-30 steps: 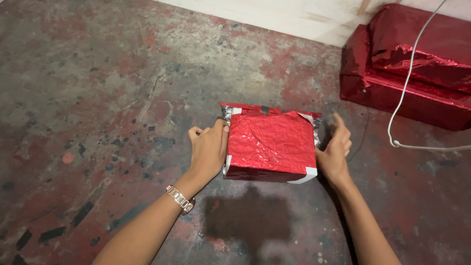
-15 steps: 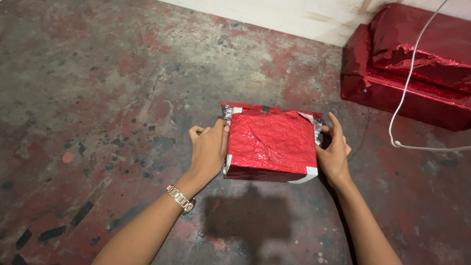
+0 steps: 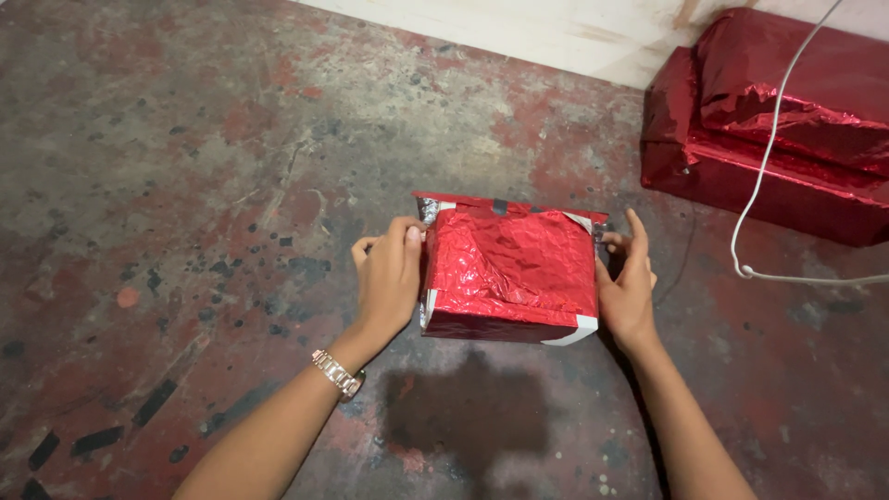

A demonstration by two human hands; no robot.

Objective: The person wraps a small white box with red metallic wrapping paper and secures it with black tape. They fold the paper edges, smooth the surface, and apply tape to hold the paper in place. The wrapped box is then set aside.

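Observation:
A box wrapped in shiny red foil (image 3: 509, 273) lies on the worn red floor (image 3: 185, 185), with silver edges and white tape at its corners. My left hand (image 3: 389, 278) presses flat against the box's left side, thumb on the upper left corner. A metal watch (image 3: 337, 374) is on that wrist. My right hand (image 3: 625, 282) clasps the box's right side, fingers stretched up along the edge. Both hands hold the box between them.
Two larger red-wrapped parcels (image 3: 778, 120) are stacked at the upper right against a pale wall (image 3: 556, 32). A white cable (image 3: 755, 185) hangs down across them and runs off to the right. A dark shadow falls on the floor below the box.
My right hand has moved in from beside the box and closed flat against its right side. My left hand shifted slightly up at the corner. The foil top looks more creased.

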